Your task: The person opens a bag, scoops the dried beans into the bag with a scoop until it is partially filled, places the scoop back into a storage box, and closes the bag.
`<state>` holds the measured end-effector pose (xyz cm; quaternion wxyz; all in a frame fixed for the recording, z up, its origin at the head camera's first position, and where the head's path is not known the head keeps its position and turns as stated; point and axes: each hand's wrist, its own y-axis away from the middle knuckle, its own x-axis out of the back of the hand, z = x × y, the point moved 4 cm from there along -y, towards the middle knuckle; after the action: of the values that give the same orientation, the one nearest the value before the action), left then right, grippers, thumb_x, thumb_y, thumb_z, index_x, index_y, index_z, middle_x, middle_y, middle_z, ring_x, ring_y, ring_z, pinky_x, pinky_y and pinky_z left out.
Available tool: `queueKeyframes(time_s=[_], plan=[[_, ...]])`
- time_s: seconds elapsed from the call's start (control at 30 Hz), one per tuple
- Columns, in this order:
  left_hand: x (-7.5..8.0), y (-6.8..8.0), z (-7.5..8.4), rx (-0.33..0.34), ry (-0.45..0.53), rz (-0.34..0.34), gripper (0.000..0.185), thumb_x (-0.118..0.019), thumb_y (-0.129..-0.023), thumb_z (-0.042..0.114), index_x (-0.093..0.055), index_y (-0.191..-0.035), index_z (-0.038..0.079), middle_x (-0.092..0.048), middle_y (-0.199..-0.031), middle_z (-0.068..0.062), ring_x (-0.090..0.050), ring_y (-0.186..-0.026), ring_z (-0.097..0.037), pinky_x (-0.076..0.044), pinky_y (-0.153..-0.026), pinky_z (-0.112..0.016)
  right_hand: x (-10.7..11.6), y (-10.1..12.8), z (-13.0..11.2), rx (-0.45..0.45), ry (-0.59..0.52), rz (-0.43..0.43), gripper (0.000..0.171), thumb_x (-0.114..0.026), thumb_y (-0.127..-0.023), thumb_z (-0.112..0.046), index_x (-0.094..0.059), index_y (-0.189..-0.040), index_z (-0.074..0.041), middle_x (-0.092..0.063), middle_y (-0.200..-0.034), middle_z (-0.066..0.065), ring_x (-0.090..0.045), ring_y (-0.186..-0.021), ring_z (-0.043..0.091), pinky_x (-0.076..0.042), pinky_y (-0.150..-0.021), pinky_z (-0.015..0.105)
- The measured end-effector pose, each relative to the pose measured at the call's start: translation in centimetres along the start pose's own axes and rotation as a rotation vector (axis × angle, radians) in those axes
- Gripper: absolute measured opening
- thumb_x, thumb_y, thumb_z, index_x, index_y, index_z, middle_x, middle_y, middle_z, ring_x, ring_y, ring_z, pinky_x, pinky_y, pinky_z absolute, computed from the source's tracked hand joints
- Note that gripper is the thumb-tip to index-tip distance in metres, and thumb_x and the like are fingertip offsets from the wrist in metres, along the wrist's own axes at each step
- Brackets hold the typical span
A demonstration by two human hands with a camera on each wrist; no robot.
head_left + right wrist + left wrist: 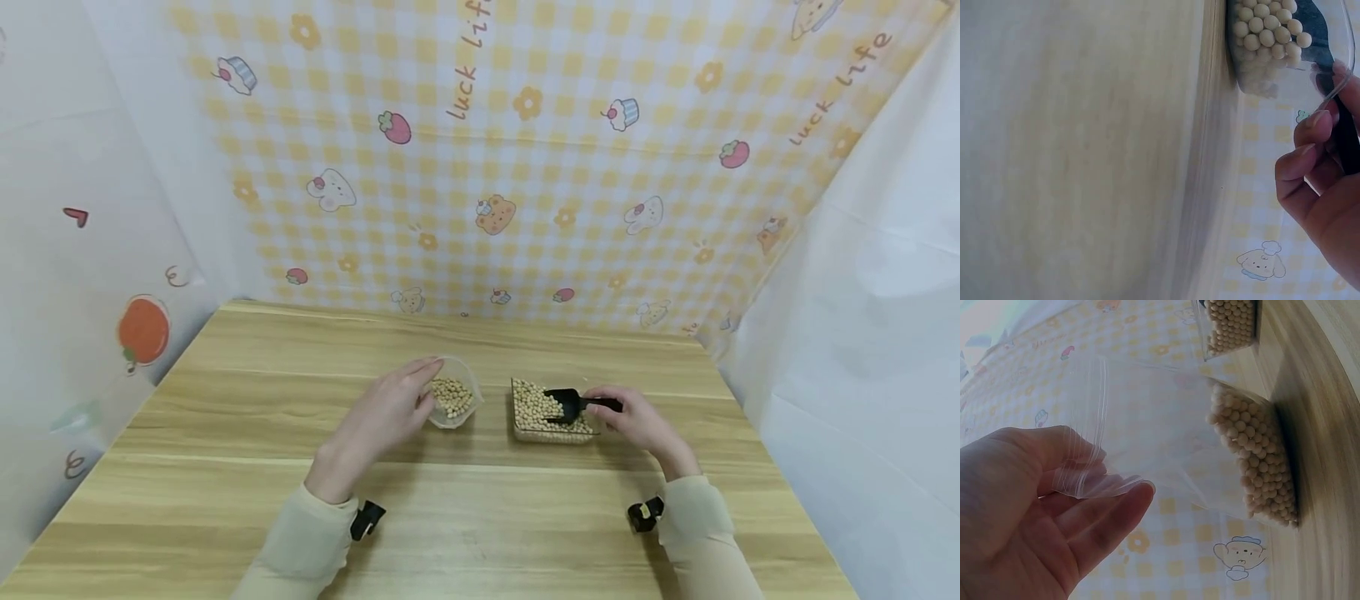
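Note:
My left hand (390,406) pinches the rim of a clear zip bag (1147,419), which stands upright with its mouth spread. Round beige beans (1260,456) fill the bottom of the bag. My right hand (633,417) grips the handle of a small black scoop (572,405). The scoop's blade sits among the beans (536,406) in a clear rectangular box (551,438), right of the bag. In the right wrist view, fingers (1316,128) curl around the black handle beside the box's clear wall.
The wooden table (465,525) runs back to a yellow checked cloth (450,167) with cartoon prints. White cloth (885,333) hangs at both sides. A small black camera (367,520) is strapped at the left wrist, another (645,514) at the right.

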<state>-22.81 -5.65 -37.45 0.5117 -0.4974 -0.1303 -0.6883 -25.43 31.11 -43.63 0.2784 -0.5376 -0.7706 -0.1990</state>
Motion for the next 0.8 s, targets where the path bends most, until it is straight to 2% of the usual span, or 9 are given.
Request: queueKeyframes(time_s=[0.17,0.27,0.47,0.5,0.57,0.6,0.67,0.7,0.8], plan=[[0.1,-0.1,0.0,-0.01,-0.014,0.012,0.047,-0.06,-0.089,0.002,-0.053,-0.135,-0.007,-0.051,-0.14,-0.021,-0.044,-0.061,-0.008,-0.048,-0.072,-0.03,0.0,0.1,0.0,-0.022,-0.022,0.004,0.029,-0.06,-0.097,-0.016,-0.064,-0.123,-0.003,-0.064,-0.114,0.014,-0.058,-0.079,0.025,-0.051,-0.065,0.036],[0.1,-0.1,0.0,-0.014,-0.013,0.012,0.047,-0.06,-0.089,0.002,-0.053,-0.135,-0.007,-0.052,-0.139,-0.021,-0.047,-0.066,-0.01,-0.048,-0.074,-0.031,-0.1,0.1,0.2,-0.044,-0.044,0.004,0.029,-0.061,-0.097,-0.016,-0.064,-0.123,-0.002,-0.063,-0.113,0.015,-0.058,-0.08,0.025,-0.051,-0.065,0.036],[0.1,-0.1,0.0,-0.007,-0.002,0.005,0.047,-0.059,-0.089,0.002,-0.053,-0.135,-0.007,-0.051,-0.14,-0.021,-0.044,-0.062,-0.011,-0.048,-0.072,-0.031,0.0,0.1,0.5,-0.058,-0.107,0.001,0.033,-0.06,-0.097,-0.016,-0.062,-0.126,0.0,-0.064,-0.106,0.018,-0.056,-0.081,0.026,-0.05,-0.067,0.04],[0.1,-0.1,0.0,-0.006,-0.003,0.005,0.047,-0.059,-0.09,0.002,-0.053,-0.135,-0.007,-0.051,-0.14,-0.021,-0.05,-0.065,-0.013,-0.049,-0.075,-0.032,0.0,0.2,0.6,-0.06,-0.121,0.001,0.032,-0.06,-0.097,-0.015,-0.062,-0.125,0.0,-0.063,-0.103,0.019,-0.055,-0.078,0.025,-0.049,-0.065,0.04],[0.1,-0.1,-0.1,-0.006,-0.005,0.007,0.047,-0.059,-0.089,0.003,-0.053,-0.135,-0.007,-0.052,-0.139,-0.02,-0.063,-0.084,-0.021,-0.051,-0.087,-0.036,0.1,0.2,0.9,-0.056,-0.151,0.001,0.031,-0.059,-0.098,-0.014,-0.062,-0.124,0.001,-0.061,-0.097,0.02,-0.053,-0.074,0.022,-0.047,-0.062,0.04],[0.1,-0.1,-0.1,-0.005,-0.004,0.007,0.047,-0.059,-0.089,0.003,-0.054,-0.135,-0.007,-0.052,-0.139,-0.02,-0.064,-0.096,-0.026,-0.049,-0.093,-0.039,0.1,0.2,1.1,-0.054,-0.168,0.001,0.031,-0.059,-0.098,-0.014,-0.062,-0.124,0.002,-0.059,-0.094,0.02,-0.051,-0.072,0.021,-0.046,-0.061,0.04],[0.1,-0.2,-0.1,-0.005,-0.009,0.009,0.047,-0.059,-0.089,0.004,-0.054,-0.135,-0.007,-0.052,-0.139,-0.02,-0.058,-0.117,-0.031,-0.043,-0.101,-0.043,0.2,0.3,1.5,-0.049,-0.2,0.001,0.03,-0.058,-0.098,-0.013,-0.061,-0.123,0.003,-0.057,-0.088,0.019,-0.05,-0.069,0.019,-0.045,-0.06,0.039],[0.1,-0.2,-0.1,-0.005,-0.013,0.009,0.047,-0.059,-0.089,0.004,-0.054,-0.135,-0.006,-0.053,-0.139,-0.02,-0.055,-0.121,-0.031,-0.042,-0.102,-0.043,0.2,0.3,1.6,-0.049,-0.215,0.001,0.03,-0.058,-0.098,-0.013,-0.061,-0.123,0.003,-0.056,-0.086,0.019,-0.049,-0.068,0.018,-0.044,-0.06,0.039],[0.0,-0.2,-0.1,-0.005,-0.012,0.006,0.047,-0.058,-0.089,0.003,-0.054,-0.135,-0.007,-0.052,-0.139,-0.021,-0.063,-0.096,-0.025,-0.049,-0.092,-0.038,0.4,0.4,2.1,-0.05,-0.254,0.005,0.03,-0.058,-0.098,-0.013,-0.06,-0.123,0.004,-0.055,-0.082,0.017,-0.05,-0.068,0.017,-0.045,-0.061,0.038]])
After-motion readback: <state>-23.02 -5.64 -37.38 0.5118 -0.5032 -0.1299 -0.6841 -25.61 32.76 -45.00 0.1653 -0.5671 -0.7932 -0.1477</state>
